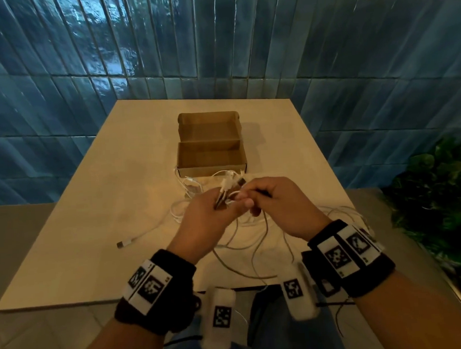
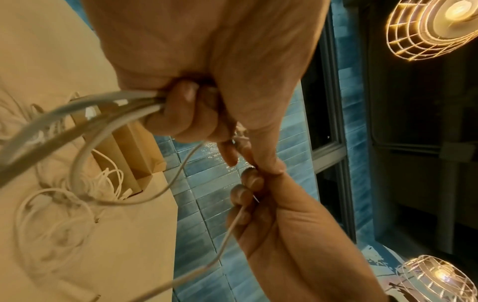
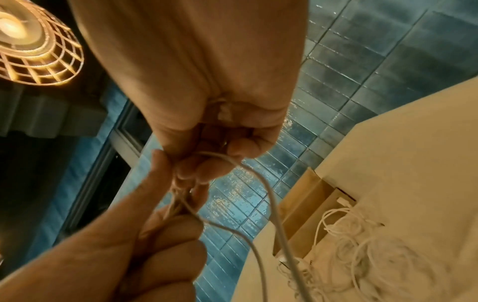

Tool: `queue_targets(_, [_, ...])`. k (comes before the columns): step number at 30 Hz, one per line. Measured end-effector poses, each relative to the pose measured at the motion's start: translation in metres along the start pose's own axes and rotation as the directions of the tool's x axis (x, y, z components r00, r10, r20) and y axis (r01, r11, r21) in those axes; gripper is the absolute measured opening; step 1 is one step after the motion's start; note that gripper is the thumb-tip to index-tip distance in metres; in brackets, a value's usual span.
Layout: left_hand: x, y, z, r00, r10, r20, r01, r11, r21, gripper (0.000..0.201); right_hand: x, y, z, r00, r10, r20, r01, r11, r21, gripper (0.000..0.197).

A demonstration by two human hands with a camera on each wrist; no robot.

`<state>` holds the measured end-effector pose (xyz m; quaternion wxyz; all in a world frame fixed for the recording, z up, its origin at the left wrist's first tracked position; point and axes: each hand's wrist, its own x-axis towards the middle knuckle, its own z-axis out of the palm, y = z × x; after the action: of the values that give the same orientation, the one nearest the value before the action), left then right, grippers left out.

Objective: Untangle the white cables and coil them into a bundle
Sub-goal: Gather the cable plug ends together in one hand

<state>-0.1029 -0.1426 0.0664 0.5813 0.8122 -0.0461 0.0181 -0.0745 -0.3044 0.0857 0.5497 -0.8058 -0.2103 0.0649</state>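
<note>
Several white cables [image 1: 190, 188] lie tangled on the table just in front of a cardboard box. My two hands meet above them. My left hand [image 1: 224, 201] grips a bunch of cable strands and connector ends [image 1: 228, 185]; in the left wrist view the strands [image 2: 124, 104] run out of its curled fingers [image 2: 181, 114]. My right hand [image 1: 248, 200] pinches a thin white cable [image 3: 269, 196] right against the left hand's fingertips. Loops [image 1: 254, 242] hang from both hands down to the table. A loose end with a USB plug [image 1: 123, 244] lies at the left.
An open cardboard box [image 1: 212, 171] stands mid-table, behind the cables. The light table [image 1: 92, 208] ends close to my body, and blue tiled walls surround it. A green plant [image 1: 438, 190] stands at the right. More cable strands [image 1: 343, 211] trail off to the right of my right wrist.
</note>
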Motion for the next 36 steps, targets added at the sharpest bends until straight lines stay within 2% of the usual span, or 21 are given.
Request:
queue_targets(3, [0.001, -0.001, -0.004, 0.998, 0.003, -0.057, 0.000, 0.998, 0.060, 0.038, 0.002, 0.005, -0.007, 0.999, 0.036, -0.030, -0.035, 0.999, 0.038, 0.014])
queue_targets(6, [0.004, -0.012, -0.020, 0.981, -0.083, -0.177, 0.055, 0.986, -0.158, 0.041, 0.000, 0.026, -0.023, 0.988, 0.144, -0.050, -0.147, 0.988, -0.050, 0.011])
queue_targets(8, [0.006, -0.017, -0.032, 0.957, -0.129, -0.260, 0.044, 0.950, -0.308, 0.039, -0.003, 0.052, -0.036, 0.969, 0.209, -0.134, -0.224, 0.969, -0.107, 0.012])
queue_targets(11, [0.009, -0.018, -0.046, 0.923, -0.180, -0.340, -0.001, 0.882, -0.471, 0.035, -0.011, 0.088, -0.059, 0.899, 0.286, -0.330, -0.331, 0.940, -0.087, 0.016])
queue_targets(14, [0.011, -0.019, -0.054, 0.913, -0.195, -0.359, -0.022, 0.854, -0.520, 0.035, -0.019, 0.104, -0.074, 0.817, 0.340, -0.466, -0.380, 0.925, 0.009, 0.018])
queue_targets(17, [0.011, -0.022, -0.053, 0.921, -0.187, -0.343, -0.009, 0.867, -0.498, 0.036, -0.020, 0.102, -0.083, 0.767, 0.270, -0.582, -0.362, 0.931, -0.045, 0.017])
queue_targets(22, [0.012, -0.025, -0.045, 0.931, -0.183, -0.315, 0.022, 0.892, -0.451, 0.035, -0.016, 0.075, -0.085, 0.743, 0.260, -0.617, -0.144, 0.962, 0.233, 0.021])
queue_targets(23, [0.012, -0.025, -0.045, 0.930, -0.185, -0.317, 0.030, 0.900, -0.436, 0.036, -0.015, 0.072, -0.087, 0.733, 0.218, -0.644, -0.104, 0.972, 0.211, 0.022])
queue_targets(25, [0.011, -0.025, -0.045, 0.928, -0.188, -0.322, 0.036, 0.905, -0.424, 0.036, -0.015, 0.071, -0.093, 0.705, 0.082, -0.705, -0.120, 0.993, -0.004, 0.022])
queue_targets(28, [0.011, -0.024, -0.045, 0.923, -0.196, -0.332, 0.040, 0.905, -0.423, 0.036, -0.020, 0.071, -0.100, 0.700, -0.118, -0.704, -0.190, 0.919, -0.344, 0.021])
queue_targets(30, [0.009, -0.023, -0.044, 0.921, -0.192, -0.338, 0.036, 0.908, -0.417, 0.034, -0.022, 0.081, -0.104, 0.701, -0.121, -0.703, -0.263, 0.872, -0.412, 0.023])
queue_targets(33, [0.008, -0.021, -0.045, 0.919, -0.188, -0.347, 0.024, 0.905, -0.425, 0.025, -0.029, 0.111, -0.111, 0.732, 0.101, -0.674, -0.502, 0.748, -0.434, 0.035])
queue_targets(35, [0.008, -0.019, -0.046, 0.920, -0.183, -0.346, 0.015, 0.900, -0.436, 0.022, -0.038, 0.119, -0.111, 0.711, 0.260, -0.654, -0.642, 0.620, -0.452, 0.032])
queue_targets(36, [0.008, -0.018, -0.047, 0.923, -0.177, -0.343, 0.009, 0.898, -0.439, 0.021, -0.042, 0.121, -0.111, 0.683, 0.342, -0.645, -0.700, 0.556, -0.448, 0.035])
